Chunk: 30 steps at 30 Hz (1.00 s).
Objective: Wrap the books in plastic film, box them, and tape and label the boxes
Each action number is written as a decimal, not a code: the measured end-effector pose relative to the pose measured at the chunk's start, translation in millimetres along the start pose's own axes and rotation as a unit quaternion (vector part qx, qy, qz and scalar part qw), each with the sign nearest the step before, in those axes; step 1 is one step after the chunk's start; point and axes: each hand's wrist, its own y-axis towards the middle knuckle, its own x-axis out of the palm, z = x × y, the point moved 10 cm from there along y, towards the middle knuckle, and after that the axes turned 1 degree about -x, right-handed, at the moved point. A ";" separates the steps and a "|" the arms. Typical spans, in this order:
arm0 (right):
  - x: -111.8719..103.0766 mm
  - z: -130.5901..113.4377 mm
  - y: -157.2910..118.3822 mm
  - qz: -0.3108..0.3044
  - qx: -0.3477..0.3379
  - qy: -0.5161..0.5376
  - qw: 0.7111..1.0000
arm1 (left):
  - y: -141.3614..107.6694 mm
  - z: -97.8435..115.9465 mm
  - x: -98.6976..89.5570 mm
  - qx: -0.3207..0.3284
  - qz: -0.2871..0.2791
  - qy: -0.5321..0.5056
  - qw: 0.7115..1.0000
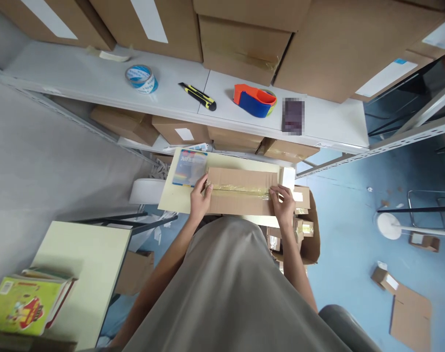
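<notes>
A flat cardboard box [240,204] lies across a small cream table in front of me. A strip of clear yellowish packing tape [240,189] runs along the middle of its top, wrinkled toward the right end. My left hand [200,199] grips the box's left edge, thumb on top and fingers at the side. At the opposite end, my right hand [284,203] is closed with thumb and forefinger pinched on the box edge, where the tape ends. Exactly what lies between those fingertips is too small to tell. A blue printed plastic packet [190,168] lies left of the box.
The shelf [163,105] ahead bears a tape roll [141,79], a utility knife [198,96], an orange-and-blue tape dispenser [254,100] and large cartons [240,46]. Right of the table stands an open carton [313,244] of small boxes. Books [28,303] lie on the left table [86,249].
</notes>
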 end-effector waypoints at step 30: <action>25.7 -241.2 48.9 -0.030 -0.301 -0.041 0.952 | 48.6 218.1 -30.6 0.244 0.056 0.024 0.968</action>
